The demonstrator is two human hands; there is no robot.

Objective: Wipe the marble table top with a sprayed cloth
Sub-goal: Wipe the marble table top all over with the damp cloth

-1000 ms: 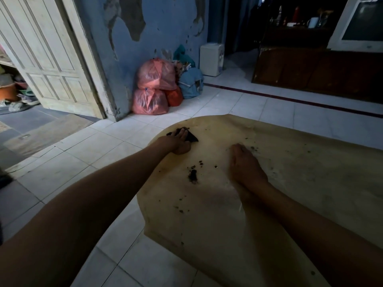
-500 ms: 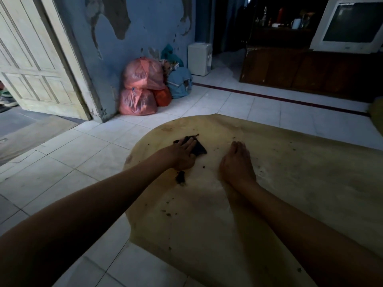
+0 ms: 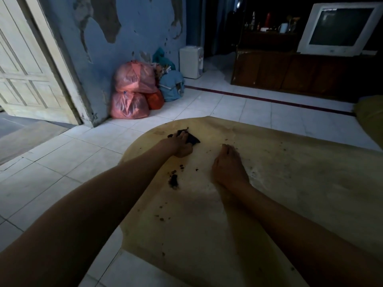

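The marble table top (image 3: 290,183) carries a dark cloth (image 3: 193,139) and dirt crumbs (image 3: 173,181).

Open table top (image 3: 306,183) stretches right of the right hand (image 3: 228,170); a dirt clump (image 3: 173,181) lies left.

- cloth (image 3: 194,139): mostly under the left hand (image 3: 182,147); only dark edges stick out past the fingers, so its full shape stays unknown.
- table top (image 3: 290,172): runs off the right and bottom edges; both forearms cover strips of the near part.
- right hand (image 3: 228,168): palm down, underside out of sight.
- dark clump (image 3: 173,181) and the specks around it: too small and dim to say what they are.
- shelf items (image 3: 269,23) in the dark back room: too dim to name.
- yellow shape (image 3: 371,119): cut by the right edge, cannot identify.
- door (image 3: 27,69): cut by the left edge.
- pink bags (image 3: 132,92): contents unreadable through the plastic.
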